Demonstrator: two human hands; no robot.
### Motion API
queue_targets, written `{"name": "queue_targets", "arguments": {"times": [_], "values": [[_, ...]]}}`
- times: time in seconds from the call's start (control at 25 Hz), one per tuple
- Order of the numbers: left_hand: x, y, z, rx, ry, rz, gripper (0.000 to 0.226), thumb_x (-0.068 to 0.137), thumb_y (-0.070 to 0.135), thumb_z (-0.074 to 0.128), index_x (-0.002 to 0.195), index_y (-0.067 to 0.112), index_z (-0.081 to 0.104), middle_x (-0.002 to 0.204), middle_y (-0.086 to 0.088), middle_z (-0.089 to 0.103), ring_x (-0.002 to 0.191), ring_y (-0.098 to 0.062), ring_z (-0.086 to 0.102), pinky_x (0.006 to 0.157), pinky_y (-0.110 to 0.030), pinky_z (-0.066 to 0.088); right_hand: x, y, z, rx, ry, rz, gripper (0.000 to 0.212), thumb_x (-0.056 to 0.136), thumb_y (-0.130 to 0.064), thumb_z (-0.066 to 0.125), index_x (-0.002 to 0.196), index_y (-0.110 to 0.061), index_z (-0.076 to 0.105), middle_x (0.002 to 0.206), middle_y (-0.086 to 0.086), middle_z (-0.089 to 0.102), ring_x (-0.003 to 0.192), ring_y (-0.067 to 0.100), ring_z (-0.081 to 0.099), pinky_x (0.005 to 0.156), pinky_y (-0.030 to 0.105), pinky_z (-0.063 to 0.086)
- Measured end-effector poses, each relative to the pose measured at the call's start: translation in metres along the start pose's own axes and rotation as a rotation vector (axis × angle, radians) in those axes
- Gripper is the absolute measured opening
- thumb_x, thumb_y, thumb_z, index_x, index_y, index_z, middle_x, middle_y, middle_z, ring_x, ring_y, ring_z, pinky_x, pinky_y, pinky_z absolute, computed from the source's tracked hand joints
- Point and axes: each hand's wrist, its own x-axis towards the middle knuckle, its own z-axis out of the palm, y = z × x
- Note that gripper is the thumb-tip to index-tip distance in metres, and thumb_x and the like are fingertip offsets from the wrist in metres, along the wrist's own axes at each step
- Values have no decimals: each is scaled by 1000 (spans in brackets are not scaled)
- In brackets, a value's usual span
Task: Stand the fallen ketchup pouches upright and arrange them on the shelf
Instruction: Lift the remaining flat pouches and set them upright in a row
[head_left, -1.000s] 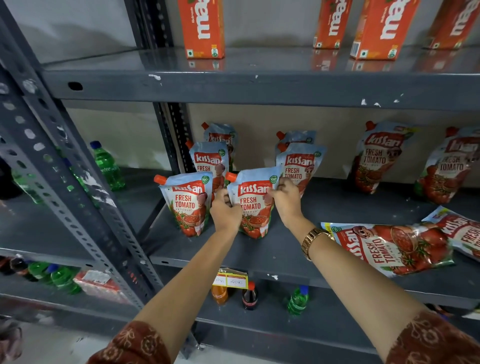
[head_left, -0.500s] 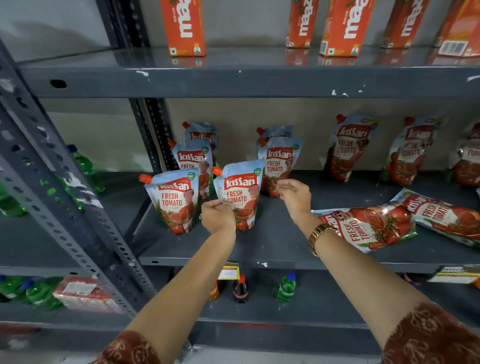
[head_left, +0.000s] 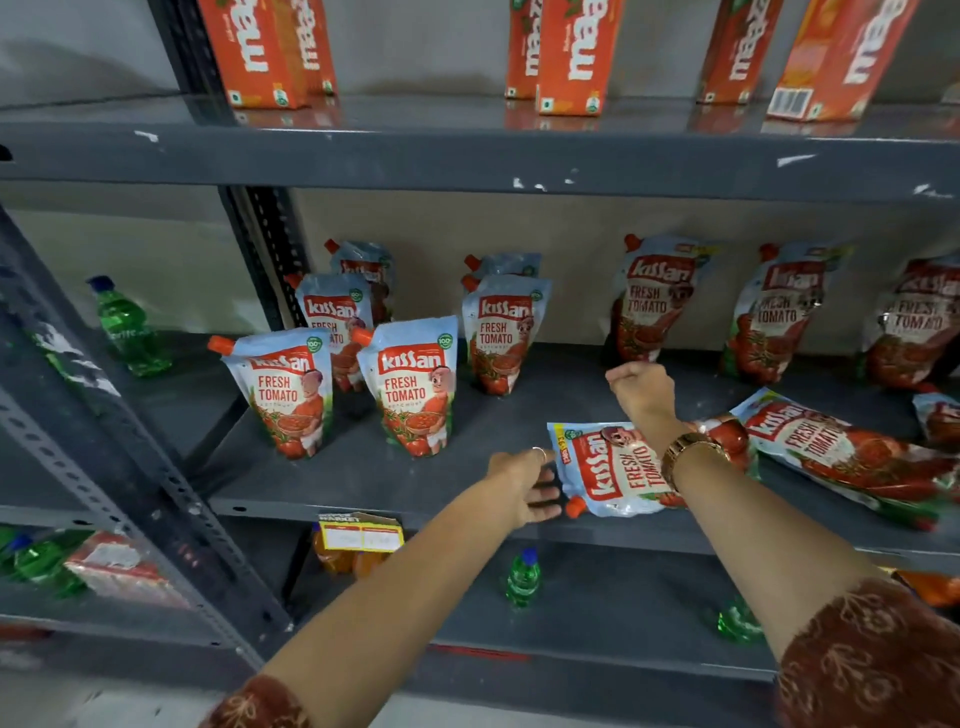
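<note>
Grey metal shelf (head_left: 363, 483), six pouches standing at left, left hand (head_left: 524, 486) open beside a fallen ketchup pouch (head_left: 618, 475), right hand (head_left: 641, 392) seemingly fisted, empty, above it.

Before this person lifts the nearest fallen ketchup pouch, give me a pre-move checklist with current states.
1. Target lies flat: the nearest blue-and-red fallen plastic ketchup pouch lies near the grey metal shelf front edge: ok.
2. Left hand at its orange cap end, open: ok.
3. Pouch gripped: not ok.
4. Right hand free: closed above the shelf, contents cannot tell.
5. Standing room right of the upright front ketchup pouch: ok.
6. Second fallen ketchup pouch clear of target: cannot tell.
</note>
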Motion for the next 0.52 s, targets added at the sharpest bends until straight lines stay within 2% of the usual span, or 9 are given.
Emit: {"name": "queue_targets", "arguments": {"times": [0.08, 0.16, 0.24, 0.32, 0.36, 0.52], "values": [[-3, -11, 24, 86, -109, -107, 16, 89, 22, 52, 81, 8, 56, 79, -5, 58, 76, -20, 57, 77, -40, 49, 10, 8, -16, -125, -84, -80, 26, 84, -4, 50, 97, -10, 72, 114, 13, 67, 109, 29, 58, 97, 32, 45], [-6, -20, 47, 140, -202, -222, 23, 89, 30, 52, 81, 8, 56, 85, -6, 61, 96, -25, 59, 82, -42, 48, 17, 17, -25, -275, -216, -143, 26, 83, -6, 50, 98, -8, 71, 114, 14, 67, 109, 29, 59, 98, 35, 46], [-8, -28, 69, 143, -235, -282, 32, 89, 34, 52, 98, 3, 55, 103, -11, 64, 114, -29, 56, 86, -44, 48, 20, 26, -30, -433, -334, -155, 26, 83, -9, 50, 102, -7, 68, 115, 15, 66, 106, 30, 59, 95, 39, 48], [-8, -33, 88, 77, -185, -266, 47, 89, 32, 51, 122, 0, 43, 126, -19, 57, 119, -33, 53, 87, -44, 48, 21, 33, -39, -605, -405, -164, 27, 83, -16, 52, 105, -9, 65, 115, 13, 64, 105, 30, 60, 92, 39, 49], [-8, -33, 95, 27, -134, -241, 50, 90, 30, 50, 128, 0, 38, 131, -22, 53, 120, -34, 52, 88, -44, 48, 21, 35, -43, -685, -441, -181, 28, 83, -20, 53, 107, -12, 64, 116, 11, 64, 105, 30, 59, 91, 38, 48], [-3, -30, 116, -110, 48, -125, 41, 91, 16, 46, 129, 2, 37, 130, -26, 51, 117, -38, 52, 85, -40, 49, 25, 38, -55, -831, -569, -240, 34, 87, -27, 47, 116, -14, 58, 123, 10, 60, 109, 29, 56, 88, 35, 43]]}}
